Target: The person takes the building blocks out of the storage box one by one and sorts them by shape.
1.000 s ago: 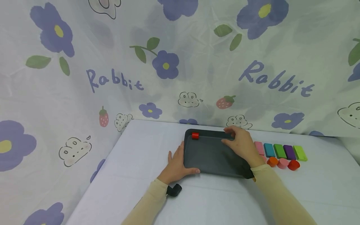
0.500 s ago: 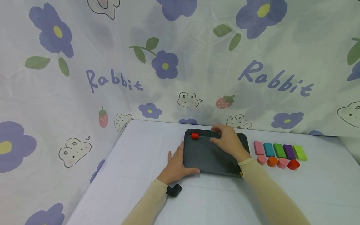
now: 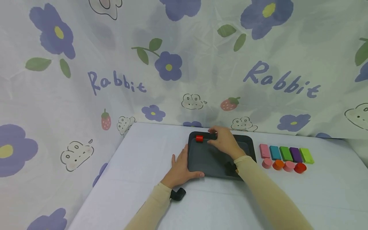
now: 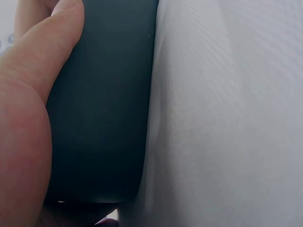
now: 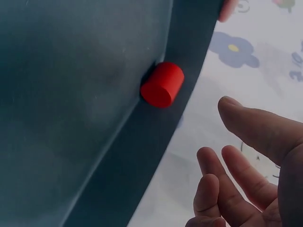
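A dark grey baking tray (image 3: 218,159) lies on the table, and a red cylindrical block (image 3: 199,138) sits in its far left corner. Against the tray's near left corner rests my left hand (image 3: 181,171), its fingers along the left side and its thumb along the front wall. In the left wrist view the thumb (image 4: 57,42) lies on the tray's outer wall (image 4: 109,113). My right hand (image 3: 222,140) hovers over the tray's far part, to the right of the red block. In the right wrist view its fingers are loosely bent, hold nothing and stand apart from the red block (image 5: 162,85).
Right of the tray, a row of rectangular blocks includes a pink one (image 3: 264,151), a green one (image 3: 286,154) and a yellow-green one (image 3: 306,156). Several round blocks, among them an orange one (image 3: 278,164) and a red one (image 3: 300,168), line up before them. A patterned curtain (image 3: 212,80) hangs behind.
My right hand has moved left over the tray, towards the red block, uncovering the tray's right end and the pink blocks beside it. My left hand and the tray have stayed put.
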{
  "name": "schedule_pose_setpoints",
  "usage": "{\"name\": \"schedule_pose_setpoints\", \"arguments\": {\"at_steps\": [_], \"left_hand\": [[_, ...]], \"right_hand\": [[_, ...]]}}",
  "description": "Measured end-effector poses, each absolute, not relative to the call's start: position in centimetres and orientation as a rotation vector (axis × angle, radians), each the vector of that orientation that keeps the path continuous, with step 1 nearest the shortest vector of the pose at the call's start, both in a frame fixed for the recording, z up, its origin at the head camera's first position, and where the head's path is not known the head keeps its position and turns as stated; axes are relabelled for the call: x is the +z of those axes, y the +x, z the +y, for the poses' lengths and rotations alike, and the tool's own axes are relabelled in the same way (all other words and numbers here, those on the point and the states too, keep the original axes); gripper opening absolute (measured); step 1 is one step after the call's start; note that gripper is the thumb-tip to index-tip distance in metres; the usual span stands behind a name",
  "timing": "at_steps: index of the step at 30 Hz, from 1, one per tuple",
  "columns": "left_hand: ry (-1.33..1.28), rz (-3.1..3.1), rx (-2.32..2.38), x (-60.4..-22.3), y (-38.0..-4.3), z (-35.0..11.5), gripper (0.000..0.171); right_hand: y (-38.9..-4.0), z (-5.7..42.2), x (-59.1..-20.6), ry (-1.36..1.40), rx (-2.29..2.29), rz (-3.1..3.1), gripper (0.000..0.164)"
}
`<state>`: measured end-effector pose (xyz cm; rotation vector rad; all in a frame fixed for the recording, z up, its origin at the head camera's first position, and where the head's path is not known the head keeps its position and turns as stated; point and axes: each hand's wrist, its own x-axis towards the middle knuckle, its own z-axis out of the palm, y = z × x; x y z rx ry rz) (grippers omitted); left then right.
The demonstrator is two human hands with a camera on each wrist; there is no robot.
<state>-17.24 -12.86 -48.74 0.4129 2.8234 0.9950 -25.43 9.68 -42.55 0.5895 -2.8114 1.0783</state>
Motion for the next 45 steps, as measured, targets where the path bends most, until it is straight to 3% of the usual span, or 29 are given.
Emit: {"name": "schedule_pose_setpoints", "arguments": {"at_steps": [45], "left_hand": [[0.454, 2.811, 1.01, -48.8, -17.3, -13.0, 0.134]], "right_hand": [[-27.9, 4.7, -45.4, 0.642, 0.722, -3.02, 0.047]]}}
